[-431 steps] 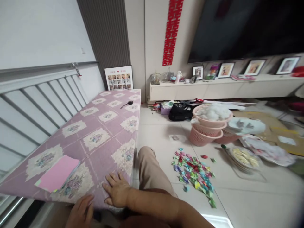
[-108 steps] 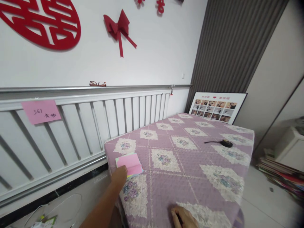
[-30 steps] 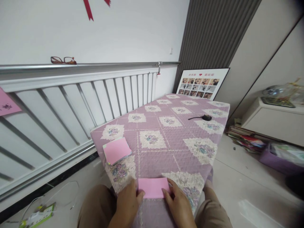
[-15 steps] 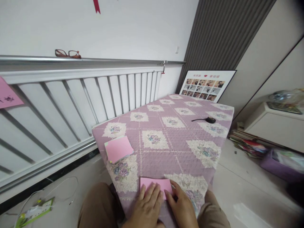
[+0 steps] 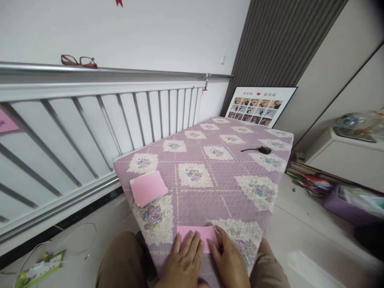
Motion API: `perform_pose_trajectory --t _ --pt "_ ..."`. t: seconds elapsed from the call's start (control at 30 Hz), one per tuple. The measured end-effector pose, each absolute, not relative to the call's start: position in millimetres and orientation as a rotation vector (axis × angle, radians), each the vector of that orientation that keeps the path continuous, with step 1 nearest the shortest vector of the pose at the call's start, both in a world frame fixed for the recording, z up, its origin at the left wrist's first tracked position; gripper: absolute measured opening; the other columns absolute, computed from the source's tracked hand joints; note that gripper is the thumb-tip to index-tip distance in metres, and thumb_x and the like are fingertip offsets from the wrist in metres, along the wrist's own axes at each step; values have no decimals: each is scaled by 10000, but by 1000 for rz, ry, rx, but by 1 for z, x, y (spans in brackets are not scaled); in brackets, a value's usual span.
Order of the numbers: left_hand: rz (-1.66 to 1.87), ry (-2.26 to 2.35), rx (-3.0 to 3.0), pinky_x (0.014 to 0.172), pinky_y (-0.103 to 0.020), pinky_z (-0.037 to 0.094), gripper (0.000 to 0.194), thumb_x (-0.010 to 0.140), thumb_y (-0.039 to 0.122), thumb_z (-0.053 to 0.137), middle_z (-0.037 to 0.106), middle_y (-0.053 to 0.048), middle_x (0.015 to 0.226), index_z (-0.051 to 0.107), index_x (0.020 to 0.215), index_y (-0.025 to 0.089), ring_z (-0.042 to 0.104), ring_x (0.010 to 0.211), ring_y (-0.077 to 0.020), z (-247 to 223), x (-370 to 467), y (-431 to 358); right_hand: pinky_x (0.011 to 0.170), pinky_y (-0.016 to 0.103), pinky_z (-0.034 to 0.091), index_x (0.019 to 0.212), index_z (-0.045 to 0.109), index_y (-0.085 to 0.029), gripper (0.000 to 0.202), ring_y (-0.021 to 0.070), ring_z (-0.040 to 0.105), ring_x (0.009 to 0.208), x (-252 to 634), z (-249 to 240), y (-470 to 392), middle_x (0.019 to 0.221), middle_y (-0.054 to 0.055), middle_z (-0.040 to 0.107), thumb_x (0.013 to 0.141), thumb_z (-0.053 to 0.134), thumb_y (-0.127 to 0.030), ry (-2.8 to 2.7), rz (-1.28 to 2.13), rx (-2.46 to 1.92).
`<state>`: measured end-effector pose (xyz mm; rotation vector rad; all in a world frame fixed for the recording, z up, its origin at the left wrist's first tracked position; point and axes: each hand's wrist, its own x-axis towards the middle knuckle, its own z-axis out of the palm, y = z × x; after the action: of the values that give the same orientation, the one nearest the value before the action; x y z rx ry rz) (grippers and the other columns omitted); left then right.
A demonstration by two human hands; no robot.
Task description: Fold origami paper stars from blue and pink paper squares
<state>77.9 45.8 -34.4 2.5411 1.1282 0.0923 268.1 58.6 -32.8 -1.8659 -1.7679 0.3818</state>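
Note:
A pink sheet of paper (image 5: pixel 196 229) lies at the near edge of the cloth-covered table, its long side across my view. My left hand (image 5: pixel 185 254) rests flat on it, fingers stretched out and slightly apart. At the paper's right edge, my right hand (image 5: pixel 228 256) has its thumb on top and its index finger by the far corner, gripping that edge. The palms and wrists hide the paper's near side. Farther left sits a stack of paper (image 5: pixel 149 188) with a pink sheet on top, apart from both hands.
A purple floral tablecloth (image 5: pixel 204 204) covers the table. A black tape measure (image 5: pixel 264 150) lies at the far right. A white radiator (image 5: pixel 132 116) runs along the left, with glasses (image 5: pixel 79 61) on its pipe. A photo board (image 5: pixel 261 106) stands behind. A power strip (image 5: pixel 42 268) is on the floor.
My view has shifted slightly, moving the background a little left and up. Both hands stay on the pink paper, almost where they were.

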Motion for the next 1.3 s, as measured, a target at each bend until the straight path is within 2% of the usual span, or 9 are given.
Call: perform_pose_trajectory --t 0.27,0.73,0.83,1.03,1.3 --pt "72 1111 2536 1121 -605 94 905 793 331 493 -72 -93 1536 -68 1483 166 -3 1421 -311 -39 77 48 825 347 505 1219 537 -161 436 238 666 932 268 -34 59 1054 108 693 850 460 -379 -1774 351 -1870" --pt "129 1172 2648 1113 -582 169 937 796 381 514 -26 -118 1539 -85 1479 154 59 1417 -325 -52 77 46 826 358 489 1236 517 -171 416 233 659 896 267 -40 58 990 87 694 858 483 -343 -1764 332 -1882" --pt "143 1147 2613 1113 -593 159 944 804 420 539 -31 -121 1535 -77 1480 190 45 1416 -328 -48 76 46 815 367 488 1234 518 -172 408 237 658 879 266 -39 59 971 85 695 859 487 -331 -1767 331 -1904" --pt "108 1103 2519 1091 -640 137 881 805 405 582 -75 -102 1526 11 1474 345 31 1408 -335 -38 76 48 812 375 481 1239 508 -163 401 246 653 874 265 -38 56 945 86 696 865 499 -308 -1786 293 -1894" --pt "85 1152 2457 1108 -616 78 854 780 384 610 -105 -55 1527 98 1464 382 14 1413 -319 -38 79 47 830 346 501 1252 480 -194 379 219 617 963 270 -44 58 1058 97 632 876 454 -232 -1674 211 -1748"
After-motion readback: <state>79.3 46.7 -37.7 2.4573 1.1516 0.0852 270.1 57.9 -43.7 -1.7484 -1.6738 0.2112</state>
